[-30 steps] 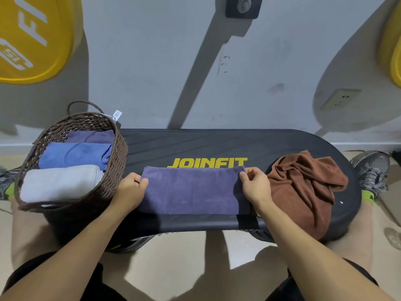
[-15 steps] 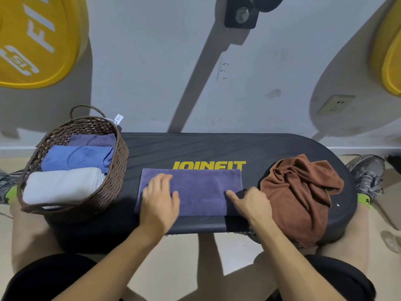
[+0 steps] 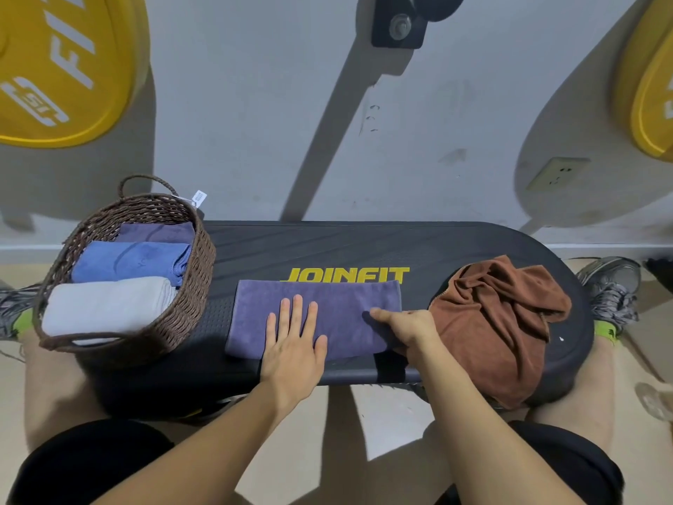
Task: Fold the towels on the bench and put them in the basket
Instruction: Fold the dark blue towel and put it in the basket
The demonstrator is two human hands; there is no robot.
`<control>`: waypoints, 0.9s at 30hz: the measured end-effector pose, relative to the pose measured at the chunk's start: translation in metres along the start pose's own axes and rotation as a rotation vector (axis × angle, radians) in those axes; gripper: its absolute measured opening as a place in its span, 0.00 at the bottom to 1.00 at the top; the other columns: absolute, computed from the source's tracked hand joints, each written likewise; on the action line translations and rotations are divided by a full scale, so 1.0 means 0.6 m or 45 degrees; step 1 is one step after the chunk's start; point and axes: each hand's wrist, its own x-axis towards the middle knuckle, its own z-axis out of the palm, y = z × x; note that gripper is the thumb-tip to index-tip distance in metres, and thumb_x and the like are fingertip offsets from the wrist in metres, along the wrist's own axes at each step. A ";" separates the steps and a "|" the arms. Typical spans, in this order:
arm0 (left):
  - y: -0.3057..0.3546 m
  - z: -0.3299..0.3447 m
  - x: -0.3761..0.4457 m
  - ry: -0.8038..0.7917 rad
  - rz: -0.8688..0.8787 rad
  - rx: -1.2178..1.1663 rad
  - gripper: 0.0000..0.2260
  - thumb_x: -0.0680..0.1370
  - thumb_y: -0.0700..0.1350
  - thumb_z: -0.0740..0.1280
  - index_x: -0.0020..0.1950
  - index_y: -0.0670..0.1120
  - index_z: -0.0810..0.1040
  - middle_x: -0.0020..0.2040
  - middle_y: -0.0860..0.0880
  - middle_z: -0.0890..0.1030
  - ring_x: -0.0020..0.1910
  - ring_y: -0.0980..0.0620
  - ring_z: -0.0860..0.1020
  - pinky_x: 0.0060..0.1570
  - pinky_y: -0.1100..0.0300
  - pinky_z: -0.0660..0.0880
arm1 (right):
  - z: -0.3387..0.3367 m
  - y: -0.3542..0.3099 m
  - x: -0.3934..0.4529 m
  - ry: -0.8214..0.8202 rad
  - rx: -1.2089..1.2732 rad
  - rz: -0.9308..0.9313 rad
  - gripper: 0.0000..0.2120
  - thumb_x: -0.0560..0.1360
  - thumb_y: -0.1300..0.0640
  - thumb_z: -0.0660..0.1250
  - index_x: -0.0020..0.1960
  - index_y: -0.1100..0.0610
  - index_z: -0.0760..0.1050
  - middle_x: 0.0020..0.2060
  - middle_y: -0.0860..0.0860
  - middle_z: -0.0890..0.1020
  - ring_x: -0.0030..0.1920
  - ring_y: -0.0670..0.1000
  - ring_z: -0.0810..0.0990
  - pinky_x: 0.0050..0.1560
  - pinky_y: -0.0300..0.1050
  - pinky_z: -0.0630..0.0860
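The purple towel [image 3: 317, 315] lies folded into a long strip on the black worktop [image 3: 327, 249], just below the yellow lettering, between the wicker basket [image 3: 196, 271] on the left and the crumpled brown towel [image 3: 499, 322] on the right. A second ago both hands pinched the strip's short ends; now the left hand [image 3: 293, 344] lies flat on the middle of the strip near its near edge, fingers straight and slightly spread, pressing the cloth down. That hand sat nearer the left end half a second ago and has slid a little toward the centre. The right hand [image 3: 404, 329] is at the strip's right end by the near corner, thumb stretched out over the top of the cloth and the other fingers curled down at the edge; its grip looks like a pinch on the towel's end, though the fingers under the cloth cannot be seen. The strip itself has not moved between frames. In the basket lie three folded towels: a grey one [image 3: 105, 308] nearest, a blue one [image 3: 131, 260] behind it, and a purple one [image 3: 156, 231] farthest. The brown towel is unfolded, partly draped over the worktop's near right edge.
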 end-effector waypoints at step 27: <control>0.057 -0.031 0.004 0.145 0.156 -0.253 0.29 0.81 0.55 0.47 0.80 0.47 0.46 0.80 0.47 0.44 0.79 0.47 0.41 0.77 0.49 0.39 | -0.137 0.017 -0.002 0.445 -0.727 -0.727 0.08 0.79 0.52 0.66 0.46 0.56 0.72 0.39 0.52 0.79 0.39 0.53 0.76 0.39 0.46 0.70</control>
